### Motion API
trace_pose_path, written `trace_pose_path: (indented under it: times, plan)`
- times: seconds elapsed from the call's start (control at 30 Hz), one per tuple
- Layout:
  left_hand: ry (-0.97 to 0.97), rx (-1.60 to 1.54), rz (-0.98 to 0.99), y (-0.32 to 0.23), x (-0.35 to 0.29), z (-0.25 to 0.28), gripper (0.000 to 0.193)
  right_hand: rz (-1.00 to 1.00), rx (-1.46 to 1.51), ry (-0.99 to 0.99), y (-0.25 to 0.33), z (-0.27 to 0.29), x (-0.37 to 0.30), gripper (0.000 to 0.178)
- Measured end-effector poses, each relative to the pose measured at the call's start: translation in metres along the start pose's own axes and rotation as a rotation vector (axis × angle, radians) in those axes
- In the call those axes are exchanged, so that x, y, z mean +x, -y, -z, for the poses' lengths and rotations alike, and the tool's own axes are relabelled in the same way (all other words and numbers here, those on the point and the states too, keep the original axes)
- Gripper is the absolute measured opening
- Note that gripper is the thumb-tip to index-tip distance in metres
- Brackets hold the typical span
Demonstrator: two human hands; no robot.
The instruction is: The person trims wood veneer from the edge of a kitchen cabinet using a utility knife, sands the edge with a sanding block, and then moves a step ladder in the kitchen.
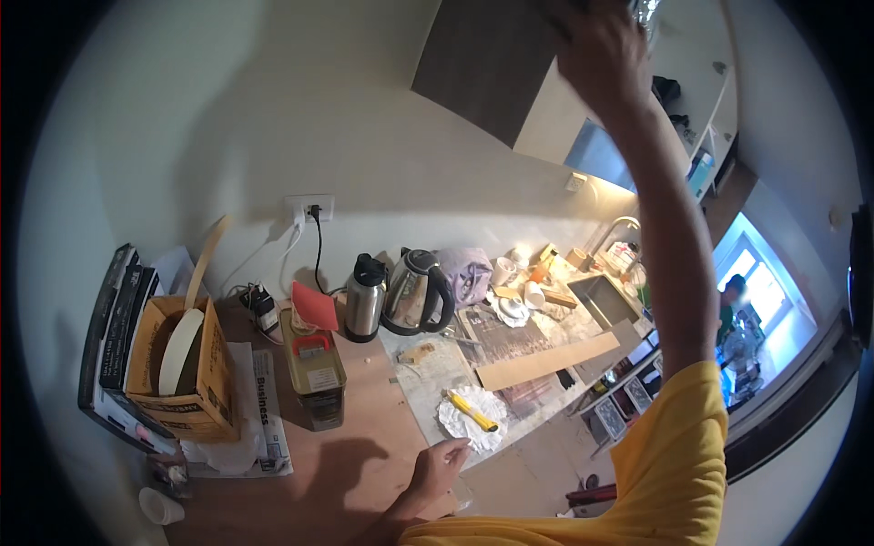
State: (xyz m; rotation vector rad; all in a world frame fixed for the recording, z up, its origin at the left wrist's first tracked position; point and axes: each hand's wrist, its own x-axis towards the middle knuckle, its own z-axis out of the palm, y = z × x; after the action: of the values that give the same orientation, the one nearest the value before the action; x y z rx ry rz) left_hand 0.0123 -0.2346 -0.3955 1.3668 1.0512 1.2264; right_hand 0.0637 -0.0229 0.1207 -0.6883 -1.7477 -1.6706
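Observation:
My right hand (605,55) is raised high beside the wall cabinet (492,68). Its fingers are dark, blurred and partly cut off by the upper edge, so whether they grip anything is hidden. Something shiny (647,11) shows just past the knuckles. Low over the front of the counter, my left hand (440,469) hangs with loosely bent fingers and nothing visible in them. Nearest to it, a yellow-handled tool (473,411), perhaps a cutter, lies on a crumpled white sheet or plate (452,424).
A steel kettle (417,296) and flask (366,300) stand by the wall. Left are a square tin (314,373) and a cardboard box (182,364). A cardboard strip (546,361) lies before the sink (603,300). Another person (731,305) is near the far window.

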Motion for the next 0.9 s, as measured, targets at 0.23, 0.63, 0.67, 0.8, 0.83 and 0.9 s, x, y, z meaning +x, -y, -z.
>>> trace_pose_path:
  times: [0.23, 0.63, 0.67, 0.8, 0.83, 0.9]
  plan:
    - [0.032, -0.029, -0.081, 0.031, -0.011, 0.005, 0.023, 0.049, 0.034, 0.190, 0.046, 0.009, -0.036, 0.031]
    - [0.030, 0.039, -0.110, 0.021, -0.011, 0.004, 0.022, 0.117, 0.110, 0.186, 0.076, 0.010, -0.052, 0.031]
    - [0.059, 0.024, -0.125, 0.016, -0.011, -0.001, 0.021, 0.018, 0.084, 0.184, 0.049, 0.006, -0.025, 0.030]
    - [0.082, -0.006, -0.135, -0.006, -0.005, -0.005, 0.021, 0.132, -0.114, -0.005, -0.002, 0.013, 0.024, 0.027]
    - [0.084, -0.010, -0.128, -0.008, -0.007, -0.004, 0.020, 0.106, -0.176, 0.009, 0.002, 0.013, 0.021, 0.027]
    - [0.020, 0.028, -0.089, 0.000, -0.010, 0.013, 0.022, -0.058, -0.025, 0.288, 0.070, 0.010, -0.036, 0.028]
